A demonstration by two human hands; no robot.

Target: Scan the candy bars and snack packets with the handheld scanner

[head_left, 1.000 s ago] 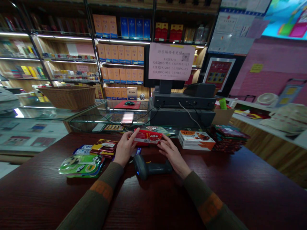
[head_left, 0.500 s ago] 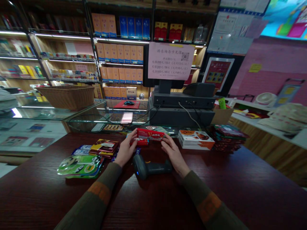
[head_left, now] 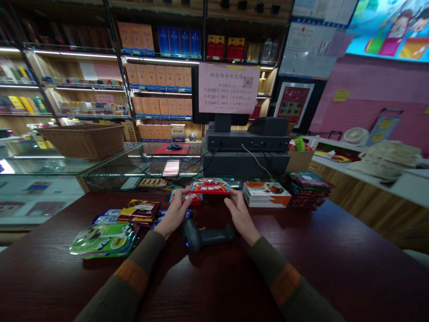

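Observation:
A red snack packet with white lettering and pale blue corners is held up over the table. My left hand pinches its left end, and my right hand has fingers and thumb at its right end. Partly behind my left hand lies a similar red packet. Between my forearms a dark grey barcode scanner rests on its side, a blue light glowing on its head. Left of my left hand are yellow-and-brown snack packs, blue packets and a green panda-print pack.
An orange-and-white box and a stack of dark packs stand on the right of the dark wooden table. Beyond are a glass counter, a cash register with a paper sign, and a wicker basket.
The red packet has turned in my hands: its barcode side faced me before, and its lettered front shows now. The whole view has shifted slightly.

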